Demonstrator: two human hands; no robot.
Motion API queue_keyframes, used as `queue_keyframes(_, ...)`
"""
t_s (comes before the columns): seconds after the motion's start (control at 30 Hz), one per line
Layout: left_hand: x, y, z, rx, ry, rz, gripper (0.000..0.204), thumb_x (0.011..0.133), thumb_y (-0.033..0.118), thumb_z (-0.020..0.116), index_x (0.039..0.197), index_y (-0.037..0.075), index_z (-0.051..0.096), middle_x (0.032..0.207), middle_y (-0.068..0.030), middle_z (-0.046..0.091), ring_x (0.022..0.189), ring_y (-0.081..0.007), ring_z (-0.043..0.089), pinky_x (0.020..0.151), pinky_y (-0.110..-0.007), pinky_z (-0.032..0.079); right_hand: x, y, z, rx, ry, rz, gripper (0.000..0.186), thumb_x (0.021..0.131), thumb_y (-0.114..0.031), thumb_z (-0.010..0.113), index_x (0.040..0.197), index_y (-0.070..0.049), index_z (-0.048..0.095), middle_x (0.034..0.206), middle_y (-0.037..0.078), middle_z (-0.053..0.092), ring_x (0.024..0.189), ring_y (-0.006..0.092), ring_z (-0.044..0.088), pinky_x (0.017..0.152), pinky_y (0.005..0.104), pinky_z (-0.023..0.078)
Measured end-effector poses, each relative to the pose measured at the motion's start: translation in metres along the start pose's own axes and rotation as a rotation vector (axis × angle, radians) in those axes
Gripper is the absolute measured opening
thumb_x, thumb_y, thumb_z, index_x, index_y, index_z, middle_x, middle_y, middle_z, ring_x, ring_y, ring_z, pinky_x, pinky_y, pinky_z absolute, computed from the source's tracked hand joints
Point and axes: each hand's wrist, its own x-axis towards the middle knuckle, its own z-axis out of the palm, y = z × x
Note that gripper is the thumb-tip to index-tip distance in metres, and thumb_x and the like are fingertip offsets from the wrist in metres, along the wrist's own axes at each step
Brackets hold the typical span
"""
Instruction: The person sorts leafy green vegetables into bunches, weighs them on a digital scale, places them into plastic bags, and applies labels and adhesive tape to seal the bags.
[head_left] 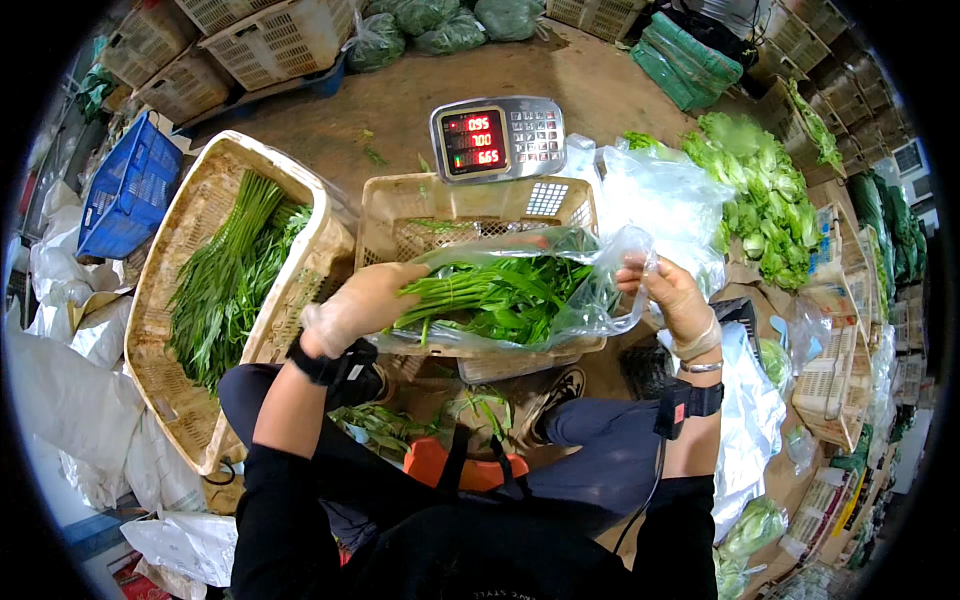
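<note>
Over a cream plastic crate [392, 208], a bunch of long-stemmed leafy greens [500, 295], which looks like water spinach, lies mostly inside a clear plastic bag [622, 262]. Its stems point left and its leaves right. My left hand [365, 303], in a thin clear glove, is closed around the stem ends. With the fingertips of my right hand [672, 298], also gloved, I pinch the bag's right end. Behind the crate stands a digital scale display [498, 140] with lit red figures and a keypad.
A large cream crate [150, 330] at left holds more long-stemmed greens [225, 275]. Beyond it is a blue basket [128, 190]. Clear bags [665, 205] and heaped lettuce [765, 190] lie to the right. Stacked crates [285, 45] stand behind. Loose leaves [480, 405] litter the floor between my feet.
</note>
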Motion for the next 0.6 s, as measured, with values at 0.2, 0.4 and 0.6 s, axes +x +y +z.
queue_keyframes(0.2,-0.047,-0.015,0.025,0.045,0.406,-0.397,0.084,0.063,0.03,0.076,0.125,-0.009,0.036,0.11,-0.0268,0.051,0.103,-0.0372,0.05,0.086,-0.039,0.043,-0.021,0.013,-0.035,-0.274,0.121,0.039,0.033,0.086,-0.028,0.06,0.105,-0.002,0.057,0.093,0.002,0.061,0.078,0.0082,0.056,0.071,0.0208,0.046)
queue_keyframes(0.4,-0.062,-0.035,0.043,0.156,0.112,-0.664,0.048,0.073,0.036,0.063,0.098,-0.005,0.058,0.079,-0.0212,0.063,0.074,-0.036,0.061,0.068,-0.043,0.049,-0.021,0.01,-0.005,-0.399,0.059,0.04,0.035,0.082,-0.02,0.063,0.108,0.002,0.055,0.091,0.004,0.06,0.077,0.0109,0.055,0.071,0.0229,0.046)
queue_keyframes(0.6,-0.063,-0.011,0.034,-0.769,0.359,-0.207,0.024,0.085,0.018,0.047,0.074,0.001,0.06,0.069,-0.0052,0.062,0.064,-0.0147,0.055,0.061,-0.028,0.044,-0.015,0.008,0.046,-0.139,-0.22,-0.124,0.036,0.086,-0.018,0.046,0.113,0.004,0.053,0.099,0.011,0.061,0.092,0.0155,0.056,0.084,0.0285,0.041)
